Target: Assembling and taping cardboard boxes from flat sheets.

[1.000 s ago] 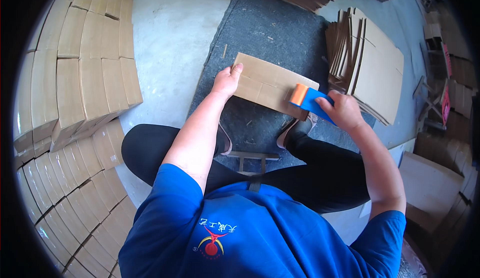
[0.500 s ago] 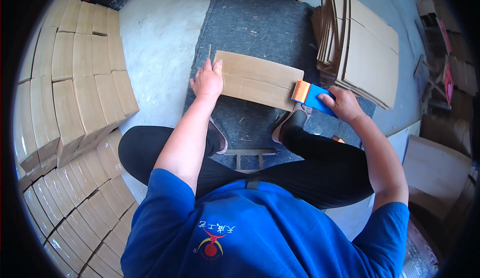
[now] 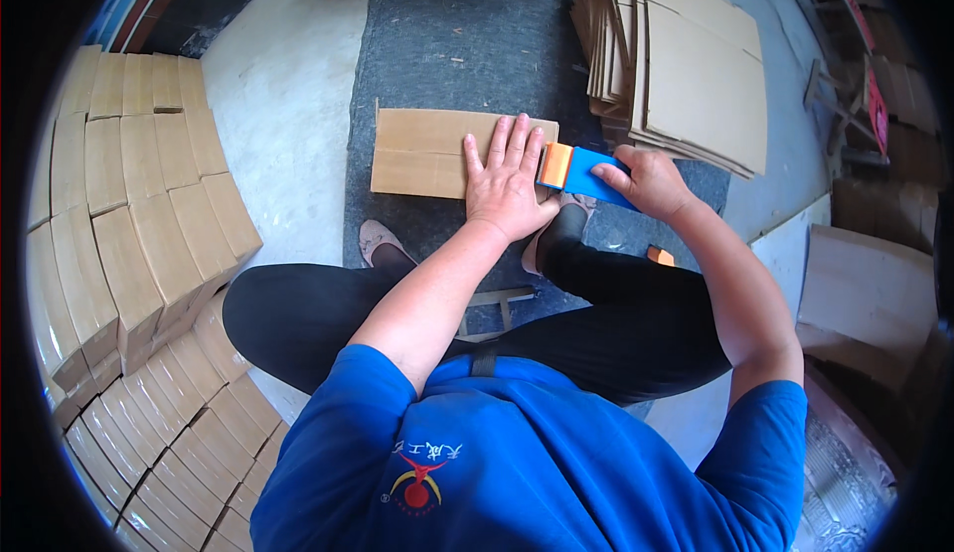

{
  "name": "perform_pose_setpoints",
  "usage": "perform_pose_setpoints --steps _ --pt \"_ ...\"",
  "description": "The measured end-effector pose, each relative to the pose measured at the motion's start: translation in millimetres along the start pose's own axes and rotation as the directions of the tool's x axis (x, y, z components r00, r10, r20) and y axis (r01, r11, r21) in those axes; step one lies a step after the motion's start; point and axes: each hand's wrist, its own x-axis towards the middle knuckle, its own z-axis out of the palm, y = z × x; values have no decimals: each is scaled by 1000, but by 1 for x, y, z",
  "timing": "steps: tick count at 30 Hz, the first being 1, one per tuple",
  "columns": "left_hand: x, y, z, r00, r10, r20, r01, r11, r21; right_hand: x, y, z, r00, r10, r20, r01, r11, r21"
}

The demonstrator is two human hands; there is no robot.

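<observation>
Fingers of left hand (image 3: 509,182) splayed flat on folded brown cardboard box (image 3: 429,152); right hand (image 3: 651,179), at three o'clock, grips blue-and-orange tape dispenser (image 3: 578,170). Advise steady downward pressure.

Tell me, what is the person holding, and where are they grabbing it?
The right hand grips a blue tape dispenser by its rear end. The left hand holds nothing; it presses flat on the folded cardboard box.

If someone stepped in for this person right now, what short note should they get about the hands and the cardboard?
Left hand: flat, palm down on the folded cardboard box, which lies on the grey mat.
Right hand: grips the blue tape dispenser, its orange end at the box's right edge.
Done: the box lies flat and pinned.
Left: whether tape is on cannot be seen; flat blanks wait at right.
</observation>
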Motion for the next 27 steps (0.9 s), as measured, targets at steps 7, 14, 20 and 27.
perform_pose_setpoints --steps 7,14,20,27 --pt "1 -2 3 999 -13 42 11 998 54 -31 34 -22 994 105 18 -106 992 64" --pt "2 -1 1 998 10 64 -15 997 75 -15 24 -2 992 124 -12 -123 954 -275" --pt "0 -1 -5 995 4 104 -11 998 66 27 -62 40 977 176 -119 -207 919 -336" --pt "-9 -21 7 957 271 -103 -270 963 25 37 -61 123 970 215 -115 -243 900 -363"
